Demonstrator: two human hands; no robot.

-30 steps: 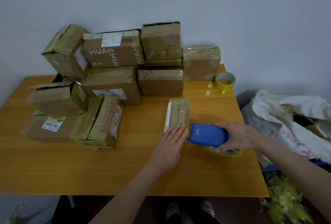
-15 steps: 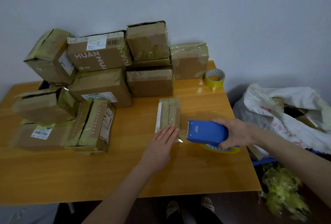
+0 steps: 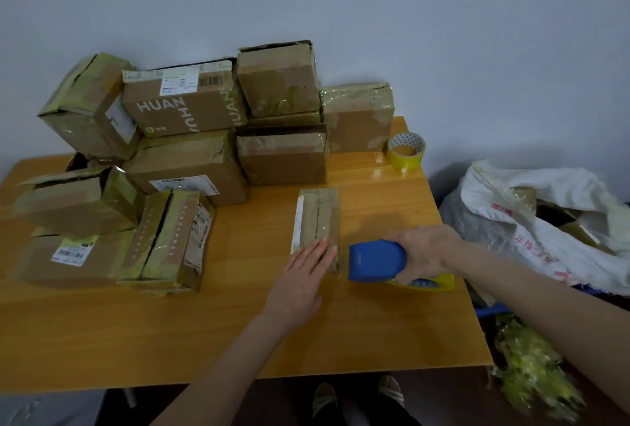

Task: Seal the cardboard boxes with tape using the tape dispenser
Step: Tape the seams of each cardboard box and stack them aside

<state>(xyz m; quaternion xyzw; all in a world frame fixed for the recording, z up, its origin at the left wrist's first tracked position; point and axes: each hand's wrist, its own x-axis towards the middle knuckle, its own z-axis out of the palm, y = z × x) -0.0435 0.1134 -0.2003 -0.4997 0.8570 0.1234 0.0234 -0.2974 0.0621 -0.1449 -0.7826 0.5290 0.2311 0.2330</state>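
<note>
A small flat cardboard box [image 3: 317, 217] lies near the middle of the wooden table [image 3: 170, 333], its top covered in shiny tape. My left hand [image 3: 300, 279] lies flat with straight fingers on the box's near end. My right hand [image 3: 426, 252] grips a blue tape dispenser [image 3: 375, 260] with a yellow tape roll under it, just right of the box's near corner and a small gap away from it.
Several taped cardboard boxes [image 3: 191, 166] are piled at the back left of the table. A spare yellow tape roll [image 3: 405, 149] stands at the back right. A white sack [image 3: 531, 217] with cardboard scraps sits on the floor to the right, above crumpled yellow-green tape [image 3: 535, 374].
The dispenser has pulled away to the right from the box's near end, opening a gap. My left hand has stayed flat on the box. The camera has shifted slightly.
</note>
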